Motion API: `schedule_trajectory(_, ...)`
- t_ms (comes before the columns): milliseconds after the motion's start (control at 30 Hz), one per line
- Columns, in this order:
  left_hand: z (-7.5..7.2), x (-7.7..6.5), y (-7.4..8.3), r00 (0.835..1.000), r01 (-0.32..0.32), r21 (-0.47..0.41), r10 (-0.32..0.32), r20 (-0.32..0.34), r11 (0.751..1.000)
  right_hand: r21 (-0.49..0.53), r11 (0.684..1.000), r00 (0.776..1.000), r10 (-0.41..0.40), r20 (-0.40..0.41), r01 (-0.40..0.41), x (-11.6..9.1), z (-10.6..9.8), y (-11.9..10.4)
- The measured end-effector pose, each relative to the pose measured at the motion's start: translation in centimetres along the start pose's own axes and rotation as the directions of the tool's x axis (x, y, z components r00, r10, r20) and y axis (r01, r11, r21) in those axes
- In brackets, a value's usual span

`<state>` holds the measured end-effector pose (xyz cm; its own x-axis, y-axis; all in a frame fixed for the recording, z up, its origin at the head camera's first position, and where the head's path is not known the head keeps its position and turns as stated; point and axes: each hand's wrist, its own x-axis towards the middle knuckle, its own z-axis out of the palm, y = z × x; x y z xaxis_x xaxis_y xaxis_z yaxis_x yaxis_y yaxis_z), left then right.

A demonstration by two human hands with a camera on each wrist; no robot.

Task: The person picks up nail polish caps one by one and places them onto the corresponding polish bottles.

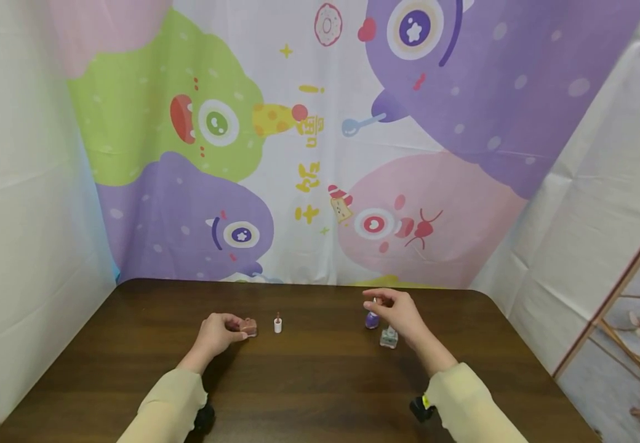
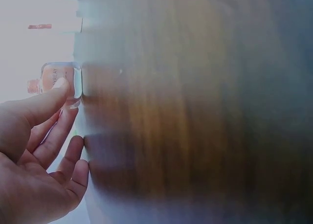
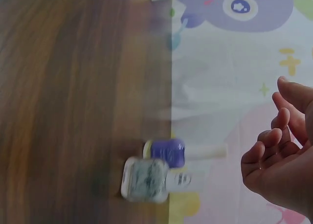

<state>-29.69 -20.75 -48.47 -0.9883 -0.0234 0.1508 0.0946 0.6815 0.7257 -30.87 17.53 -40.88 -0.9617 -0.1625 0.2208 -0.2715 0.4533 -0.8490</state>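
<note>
An uncapped nail polish bottle (image 1: 248,327) with pinkish-brown polish stands on the table at the left. My left hand (image 1: 219,332) pinches its sides between thumb and fingers; in the left wrist view the thumb lies over the label. Beside it a white cap (image 1: 278,325) stands upside down, its brush pointing up. At the right, my right hand (image 1: 400,311) is raised near a purple nail polish bottle (image 3: 167,152) and a grey-green glitter nail polish bottle (image 3: 145,180). Its fingers are loosely bent and hold nothing. Both of these bottles wear their caps.
The dark wooden table (image 1: 309,387) ends at a hanging curtain (image 1: 309,246) printed with cartoon monsters. White cloth (image 1: 15,203) hangs at the left side. A floral panel (image 1: 630,344) is at the far right.
</note>
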Motion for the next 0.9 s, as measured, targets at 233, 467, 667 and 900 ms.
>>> schedule_trajectory(233, -0.1, -0.1, 0.1, 1.0, 0.006, 0.0, -0.006, 0.001, 1.0, 0.0, 1.0, 1.0, -0.024, -0.012, 0.024, 0.6, 1.9, -0.9)
schedule_trajectory(467, -0.2, -0.1, 0.2, 1.0, 0.025, -0.008, -0.025, 0.006, 1.0, 0.051, 0.998, 0.999, -0.027, -0.031, 0.029, 1.4, 4.0, -1.5)
schedule_trajectory(667, -0.2, 0.0, 0.2, 1.0, 0.009, 0.001, -0.009, 0.002, 1.0, 0.173, 0.985, 1.0, 0.0, -0.03, 0.005, 2.0, 5.8, -1.6)
schedule_trajectory(900, 0.0, 0.2, 0.1, 1.0, 0.017, 0.008, -0.017, -0.003, 1.0, 0.253, 0.968, 0.999, 0.022, -0.049, -0.009, 2.3, 8.1, -1.4)
